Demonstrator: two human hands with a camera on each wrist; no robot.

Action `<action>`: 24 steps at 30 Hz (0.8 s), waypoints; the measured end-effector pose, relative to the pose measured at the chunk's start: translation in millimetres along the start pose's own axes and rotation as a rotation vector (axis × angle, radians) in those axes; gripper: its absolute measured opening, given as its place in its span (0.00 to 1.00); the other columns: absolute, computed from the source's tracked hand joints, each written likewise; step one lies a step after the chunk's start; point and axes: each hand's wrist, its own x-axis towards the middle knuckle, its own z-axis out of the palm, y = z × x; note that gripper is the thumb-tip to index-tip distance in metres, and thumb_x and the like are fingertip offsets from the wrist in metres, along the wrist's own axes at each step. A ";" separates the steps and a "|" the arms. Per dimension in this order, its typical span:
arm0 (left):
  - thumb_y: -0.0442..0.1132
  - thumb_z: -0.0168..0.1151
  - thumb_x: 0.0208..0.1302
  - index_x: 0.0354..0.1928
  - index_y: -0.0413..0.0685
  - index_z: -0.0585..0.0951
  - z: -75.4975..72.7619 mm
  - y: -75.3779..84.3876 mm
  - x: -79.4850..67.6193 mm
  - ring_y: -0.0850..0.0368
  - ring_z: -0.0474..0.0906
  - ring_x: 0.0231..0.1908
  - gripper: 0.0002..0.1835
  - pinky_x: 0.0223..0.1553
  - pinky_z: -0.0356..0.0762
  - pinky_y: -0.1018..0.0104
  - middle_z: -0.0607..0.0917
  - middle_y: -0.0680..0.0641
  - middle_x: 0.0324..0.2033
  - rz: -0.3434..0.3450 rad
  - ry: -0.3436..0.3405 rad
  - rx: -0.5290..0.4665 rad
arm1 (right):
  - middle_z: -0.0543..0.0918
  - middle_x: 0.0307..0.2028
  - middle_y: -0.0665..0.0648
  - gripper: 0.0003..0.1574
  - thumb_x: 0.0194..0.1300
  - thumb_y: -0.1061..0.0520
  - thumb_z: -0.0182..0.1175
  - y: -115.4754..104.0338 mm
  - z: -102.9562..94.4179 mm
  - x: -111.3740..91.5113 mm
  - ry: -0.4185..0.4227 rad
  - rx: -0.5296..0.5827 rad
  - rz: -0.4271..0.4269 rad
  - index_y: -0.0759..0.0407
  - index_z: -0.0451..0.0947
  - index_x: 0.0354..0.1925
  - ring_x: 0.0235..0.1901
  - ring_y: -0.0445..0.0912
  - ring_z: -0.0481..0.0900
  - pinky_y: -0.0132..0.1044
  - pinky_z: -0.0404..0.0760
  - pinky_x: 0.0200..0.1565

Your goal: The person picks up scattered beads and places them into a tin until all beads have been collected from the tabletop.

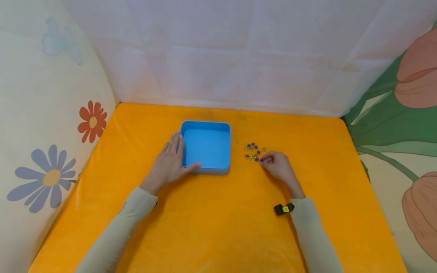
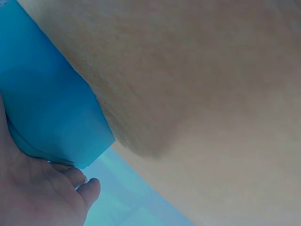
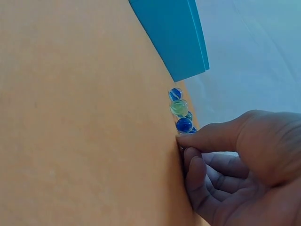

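Behind, pale cloth (image 1: 218,72) meets orange surface (image 1: 218,227) at twelve o'clock; right grip (image 1: 278,165) pinches blue marble (image 1: 261,160), more marbles (image 1: 256,147) at ten; left grip (image 1: 168,165), straight-fingered, touches box (image 1: 206,149).

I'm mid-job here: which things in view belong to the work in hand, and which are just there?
In the work:
blue box, with the left hand against it
blue marble, at the fingertips of the right hand
other marbles, loose beside the box

Just there:
orange table covering
white backdrop
purple flower print
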 end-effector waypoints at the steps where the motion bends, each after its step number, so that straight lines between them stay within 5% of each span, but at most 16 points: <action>1: 0.79 0.54 0.65 0.83 0.32 0.40 0.1 -0.2 0.0 0.34 0.42 0.84 0.68 0.84 0.48 0.41 0.42 0.32 0.84 0.001 0.001 -0.002 | 0.87 0.41 0.62 0.13 0.73 0.56 0.66 -0.3 0.0 0.0 0.003 -0.001 -0.001 0.64 0.84 0.49 0.36 0.50 0.81 0.38 0.81 0.40; 24: 0.79 0.54 0.64 0.83 0.31 0.41 -1.4 1.4 -0.2 0.33 0.42 0.84 0.69 0.84 0.48 0.41 0.42 0.31 0.84 -0.005 0.001 -0.017 | 0.89 0.42 0.65 0.12 0.76 0.56 0.63 -2.8 2.3 -0.6 0.026 0.013 0.008 0.65 0.87 0.46 0.32 0.49 0.79 0.37 0.78 0.36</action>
